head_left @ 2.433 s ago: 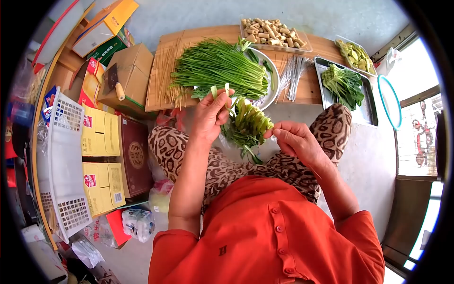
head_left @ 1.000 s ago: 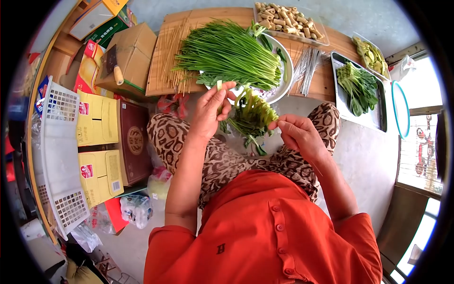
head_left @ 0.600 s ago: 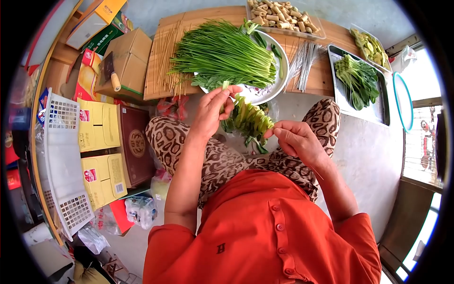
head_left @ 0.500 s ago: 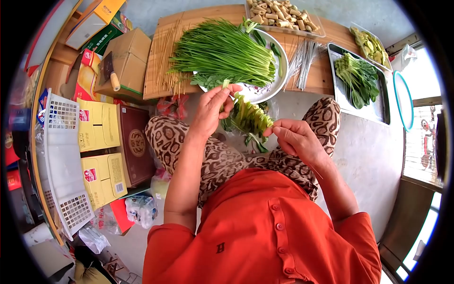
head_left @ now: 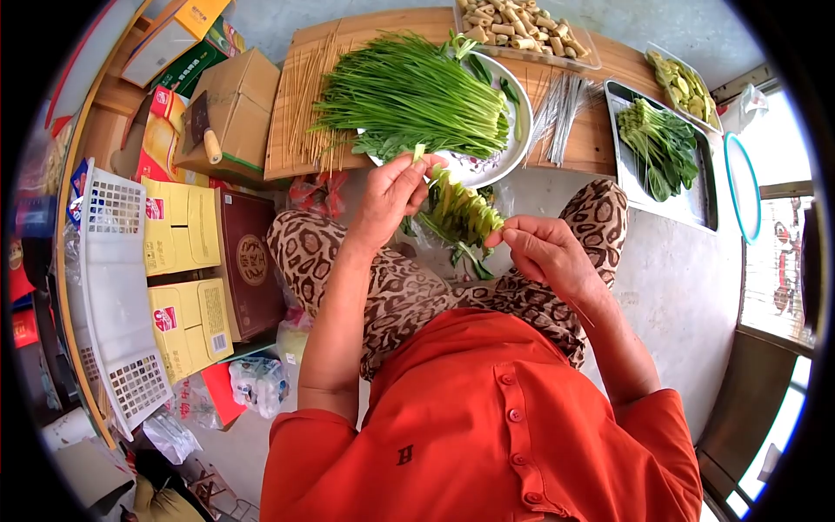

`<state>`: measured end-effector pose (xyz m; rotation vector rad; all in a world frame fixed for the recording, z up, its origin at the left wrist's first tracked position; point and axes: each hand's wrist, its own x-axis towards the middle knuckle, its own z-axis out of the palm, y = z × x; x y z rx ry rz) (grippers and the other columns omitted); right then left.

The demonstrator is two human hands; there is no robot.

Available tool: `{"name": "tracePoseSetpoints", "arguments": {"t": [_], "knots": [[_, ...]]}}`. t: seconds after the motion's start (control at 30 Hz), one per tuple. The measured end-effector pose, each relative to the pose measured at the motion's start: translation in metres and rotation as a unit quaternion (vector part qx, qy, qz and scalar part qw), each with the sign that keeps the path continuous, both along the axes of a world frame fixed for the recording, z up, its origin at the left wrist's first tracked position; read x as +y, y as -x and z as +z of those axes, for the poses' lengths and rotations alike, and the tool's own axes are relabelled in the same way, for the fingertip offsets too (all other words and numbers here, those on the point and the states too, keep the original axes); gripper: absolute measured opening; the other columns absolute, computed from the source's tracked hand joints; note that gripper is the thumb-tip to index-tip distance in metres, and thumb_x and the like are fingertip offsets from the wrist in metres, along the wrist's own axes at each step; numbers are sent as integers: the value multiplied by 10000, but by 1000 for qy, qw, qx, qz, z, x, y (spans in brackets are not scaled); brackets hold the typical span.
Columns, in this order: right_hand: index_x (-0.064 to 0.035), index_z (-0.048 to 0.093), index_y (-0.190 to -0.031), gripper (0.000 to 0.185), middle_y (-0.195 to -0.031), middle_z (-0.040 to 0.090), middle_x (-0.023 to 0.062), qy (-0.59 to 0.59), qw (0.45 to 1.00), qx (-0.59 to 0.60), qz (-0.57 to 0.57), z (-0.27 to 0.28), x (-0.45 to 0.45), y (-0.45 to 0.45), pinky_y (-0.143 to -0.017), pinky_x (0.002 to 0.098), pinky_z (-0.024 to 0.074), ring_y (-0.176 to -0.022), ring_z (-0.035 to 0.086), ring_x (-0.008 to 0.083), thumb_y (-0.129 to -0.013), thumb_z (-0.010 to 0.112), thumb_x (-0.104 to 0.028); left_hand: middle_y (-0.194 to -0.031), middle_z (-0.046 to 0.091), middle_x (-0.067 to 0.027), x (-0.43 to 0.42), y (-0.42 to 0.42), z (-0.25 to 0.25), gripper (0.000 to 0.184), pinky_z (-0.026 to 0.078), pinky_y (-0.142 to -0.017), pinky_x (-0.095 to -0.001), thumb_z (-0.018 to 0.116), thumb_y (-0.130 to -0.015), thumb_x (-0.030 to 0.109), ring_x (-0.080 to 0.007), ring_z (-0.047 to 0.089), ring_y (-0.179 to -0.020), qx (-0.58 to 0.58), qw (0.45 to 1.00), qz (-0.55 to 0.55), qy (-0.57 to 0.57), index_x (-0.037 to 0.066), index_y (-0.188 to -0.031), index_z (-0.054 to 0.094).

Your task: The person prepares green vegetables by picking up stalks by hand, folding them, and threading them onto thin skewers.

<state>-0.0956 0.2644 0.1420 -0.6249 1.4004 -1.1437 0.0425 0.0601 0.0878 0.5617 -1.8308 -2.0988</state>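
My left hand (head_left: 391, 196) pinches a pale green stalk (head_left: 419, 152) between thumb and fingers, just below the plate. Leafy greens (head_left: 465, 213) hang in a packed row between my two hands, their stems bunched along a line and the leaves pointing down. At the row's right end my right hand (head_left: 544, 252) is closed, its fingertips pressed together; a thin skewer end shows by the wrist. Above the hands a white plate (head_left: 522, 130) bears a large pile of long green chives (head_left: 417, 100), with a few leaves beside it.
On the wooden table (head_left: 291, 157) lie bamboo skewers (head_left: 313, 109) and metal skewers (head_left: 565, 117). A metal tray (head_left: 691, 209) of greens, a box of beige rolls (head_left: 522, 30) and a tub of green slices (head_left: 683, 87) stand there too. Cardboard boxes (head_left: 230, 113) and a cleaver (head_left: 200, 122) are at left.
The view has shifted, so the table and plate sit differently in the picture. Both hands keep their grips. The left hand's stalk now shows as one short piece above the fingertips.
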Motion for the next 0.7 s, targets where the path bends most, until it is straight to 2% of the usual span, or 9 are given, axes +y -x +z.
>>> {"name": "tracePoseSetpoints", "arguments": {"t": [0.2,0.3,0.37,0.47,0.5,0.53,0.6,0.63,0.7], "knots": [[-17,644,-975,246,-523,360,-81,-3,1000,1,-10,-1,-6,-1,-439,190,216,-460,292,17,-973,461,-181,-683,406,30,4,0,-7,269,295,-488,-184,447,-983,153,-33,350,-558,2,994,-10,109,29,-1165,601],[-12,642,-980,245,-523,358,-77,-9,1000,0,-25,-4,-6,0,-439,194,215,-459,286,21,-972,460,-175,-855,559,-16,3,-1,-7,287,415,-597,-193,455,-978,142,-59,516,-709,-17,987,8,162,28,-1210,578],[-9,641,-983,245,-524,356,-76,-9,999,2,-35,-9,-5,2,-438,196,215,-458,283,23,-972,459,-173,-1109,603,-72,3,-2,-9,340,467,-794,-239,432,-990,210,-128,574,-991,26,973,61,221,24,-1251,546],[-6,640,-991,246,-524,354,-77,-2,999,-14,-41,-15,-2,6,-437,199,218,-458,283,25,-971,457,-170,-1250,559,-95,-7,-10,-16,428,423,-942,-290,385,-1000,321,-174,488,-1197,12,976,145,164,25,-1277,521],[-10,639,-983,251,-502,349,-76,3,999,-10,-50,-18,-2,7,-422,196,216,-437,275,25,-969,457,-182,-1051,639,-91,-11,-9,-27,507,478,-764,-248,336,-999,409,-143,601,-951,22,946,211,245,10,-1226,549],[-14,638,-975,255,-480,343,-75,8,998,-7,-58,-21,-1,8,-406,194,214,-416,267,25,-967,457,-194,-1051,639,-91,-14,-13,-30,507,478,-764,-248,336,-999,409,-143,601,-951,21,946,211,245,10,-1226,549],[-12,640,-976,248,-495,349,-79,8,998,-13,-58,-23,2,10,-415,196,214,-430,271,24,-968,457,-179,-708,627,-67,-22,-26,-33,386,406,-490,-215,389,-1001,308,-93,533,-558,-102,960,246,89,5,-1120,597],[-10,642,-978,240,-511,354,-82,7,998,-18,-60,-24,3,12,-424,199,214,-445,275,23,-969,457,-163,-531,499,-12,-19,-26,-41,392,271,-401,-231,397,-1001,315,-66,381,-420,-75,960,269,-5,-14,-1032,608],[-12,642,-974,239,-506,354,-82,6,998,-17,-63,-27,6,13,-421,198,213,-441,276,22,-968,456,-162,-526,453,0,-22,-34,-59,393,262,-403,-232,404,-999,322,-67,367,-425,-83,963,250,-63,-13,-1036,606]]}}
